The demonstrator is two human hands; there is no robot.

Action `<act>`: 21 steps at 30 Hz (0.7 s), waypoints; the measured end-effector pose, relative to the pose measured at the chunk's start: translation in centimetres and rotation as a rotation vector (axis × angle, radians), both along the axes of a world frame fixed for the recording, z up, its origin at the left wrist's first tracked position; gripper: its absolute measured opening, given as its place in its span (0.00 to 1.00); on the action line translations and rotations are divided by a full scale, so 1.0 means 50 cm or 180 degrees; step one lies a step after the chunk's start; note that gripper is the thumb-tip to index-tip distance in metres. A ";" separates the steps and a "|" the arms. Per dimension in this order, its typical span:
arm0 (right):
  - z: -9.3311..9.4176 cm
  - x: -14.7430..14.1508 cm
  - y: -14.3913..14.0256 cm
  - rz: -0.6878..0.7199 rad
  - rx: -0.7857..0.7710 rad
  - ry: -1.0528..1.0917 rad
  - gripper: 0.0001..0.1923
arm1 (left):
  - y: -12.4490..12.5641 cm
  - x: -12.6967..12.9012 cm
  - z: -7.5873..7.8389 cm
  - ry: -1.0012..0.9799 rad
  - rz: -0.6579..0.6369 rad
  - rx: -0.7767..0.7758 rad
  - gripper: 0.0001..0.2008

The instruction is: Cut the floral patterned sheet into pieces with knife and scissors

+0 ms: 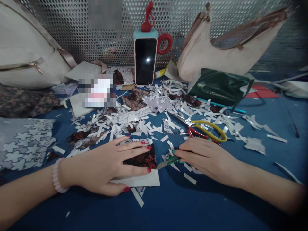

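Note:
My left hand [106,166] lies flat, fingers spread, pressing down a small piece of dark red-patterned fabric [144,159] that rests on a white paper card [146,181]. My right hand [207,158] is closed around a small green-handled cutter [168,162]; its metal blade points left toward the edge of the fabric, close to my left fingertips. Red and yellow-handled scissors [204,128] lie on the blue table just beyond my right hand, untouched.
White paper strips and fabric scraps [134,120] litter the blue table [168,208]. A phone [145,61] stands upright against the perforated wall. Bags [216,48] sit at the back, a green pouch [218,86] to the right, flower-print fabric [24,141] at left.

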State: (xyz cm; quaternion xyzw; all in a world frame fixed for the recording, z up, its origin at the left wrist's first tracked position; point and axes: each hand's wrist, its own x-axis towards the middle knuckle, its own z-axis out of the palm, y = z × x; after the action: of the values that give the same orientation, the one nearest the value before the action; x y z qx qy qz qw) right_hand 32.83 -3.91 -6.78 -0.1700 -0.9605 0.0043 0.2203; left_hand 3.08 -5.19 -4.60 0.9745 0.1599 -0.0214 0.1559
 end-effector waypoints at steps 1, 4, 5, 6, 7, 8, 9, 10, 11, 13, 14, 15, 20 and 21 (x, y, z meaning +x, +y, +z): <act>0.000 0.001 0.000 -0.0001 -0.0011 -0.0009 0.14 | 0.000 0.000 0.000 -0.0005 0.0005 -0.0001 0.25; -0.002 0.003 0.000 0.0007 -0.0032 -0.0038 0.13 | 0.000 0.000 -0.001 0.0017 0.0018 -0.0003 0.25; -0.003 0.003 0.000 0.0011 -0.0045 -0.0042 0.13 | -0.001 0.000 -0.002 0.0036 0.0025 -0.0002 0.25; -0.004 0.004 0.000 0.0017 -0.0061 -0.0036 0.12 | -0.001 -0.001 -0.002 0.0050 0.0034 -0.0001 0.26; -0.004 0.004 0.000 0.0027 -0.0081 -0.0033 0.12 | -0.001 -0.001 -0.002 0.0063 0.0041 -0.0003 0.26; -0.004 0.004 0.000 0.0040 -0.0097 -0.0033 0.12 | -0.002 -0.001 -0.003 0.0074 0.0047 -0.0006 0.26; -0.004 0.004 0.000 0.0047 -0.0100 -0.0034 0.11 | -0.002 -0.001 -0.003 0.0084 0.0050 -0.0011 0.26; -0.004 0.004 0.000 0.0055 -0.0092 -0.0035 0.12 | -0.002 -0.002 -0.003 0.0093 0.0049 -0.0017 0.26; -0.004 0.004 -0.001 0.0067 -0.0076 -0.0042 0.12 | -0.001 -0.002 -0.002 0.0104 0.0044 -0.0023 0.26; -0.003 0.004 -0.001 0.0090 -0.0044 -0.0059 0.12 | -0.001 -0.002 -0.002 0.0131 0.0041 -0.0037 0.26; -0.004 0.004 -0.002 0.0101 -0.0037 -0.0066 0.12 | -0.001 -0.002 -0.002 0.0135 0.0042 -0.0040 0.26; -0.004 0.005 -0.002 0.0116 -0.0034 -0.0077 0.12 | 0.000 -0.002 -0.002 0.0138 0.0039 -0.0044 0.26; -0.010 0.013 -0.002 0.0195 -0.0033 -0.0114 0.12 | 0.001 0.000 -0.003 0.0108 0.0045 -0.0040 0.25; -0.010 0.014 -0.001 0.0207 -0.0033 -0.0116 0.12 | 0.001 0.000 -0.004 0.0113 0.0046 -0.0038 0.25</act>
State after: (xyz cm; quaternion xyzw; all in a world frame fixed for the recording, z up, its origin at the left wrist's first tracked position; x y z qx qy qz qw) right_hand 33.52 -3.97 -7.29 -0.1399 -0.9693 0.0132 0.2016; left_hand 3.08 -5.15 -4.78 0.9719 0.1695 -0.0386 0.1589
